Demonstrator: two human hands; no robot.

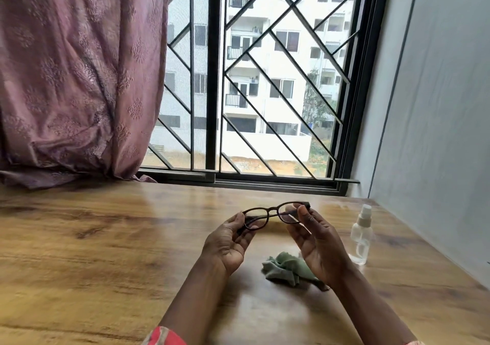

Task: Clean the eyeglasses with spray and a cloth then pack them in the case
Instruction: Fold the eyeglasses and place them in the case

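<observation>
Dark-framed eyeglasses [273, 212] are held up above the wooden table [106, 238], lenses facing me. My left hand [228, 241] pinches the frame's left end. My right hand [315, 241] pinches the right end near the hinge. A crumpled green cloth [286, 267] lies on the table below and between my hands, partly hidden behind my right wrist. A clear spray bottle [361, 234] with a white cap stands upright to the right of my right hand. No case is in view.
A barred window [252, 79] runs along the table's far edge. A mauve curtain [74, 74] hangs at the left, its hem lying on the table. A grey wall [437, 106] borders the table's right side.
</observation>
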